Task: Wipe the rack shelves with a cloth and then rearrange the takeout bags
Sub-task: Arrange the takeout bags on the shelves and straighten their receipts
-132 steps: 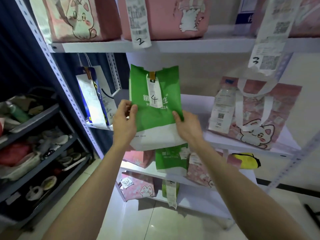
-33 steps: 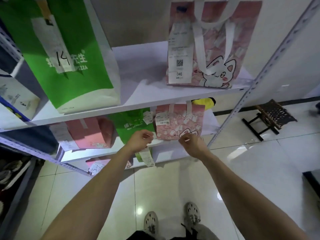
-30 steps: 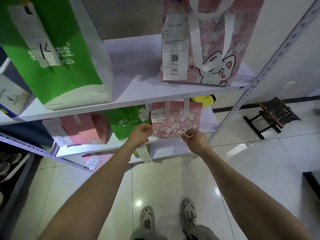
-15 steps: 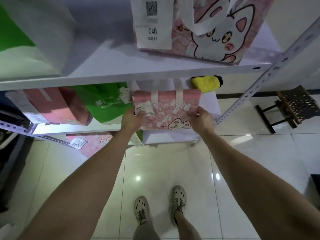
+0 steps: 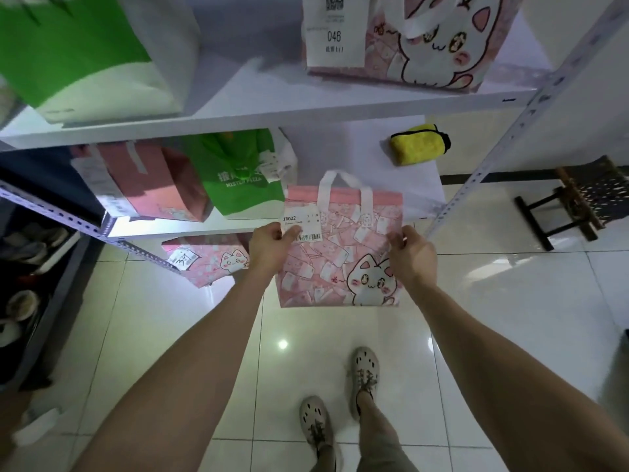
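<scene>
held bag pink w/ white cat print | cloth yellow | pizza bag green

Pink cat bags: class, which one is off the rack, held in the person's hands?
The pink cat bag in front of the rack, pinched at its sides by the left hand and right hand; the 046 bag and the lowest bag sit in the rack.

Single head-worn view, pitched steeply down over both forearms: left hand and right hand pinch the pink cat bag mid-frame, rack shelf close above the grip, shoes straight below (wide-angle, edges bowed).
</scene>
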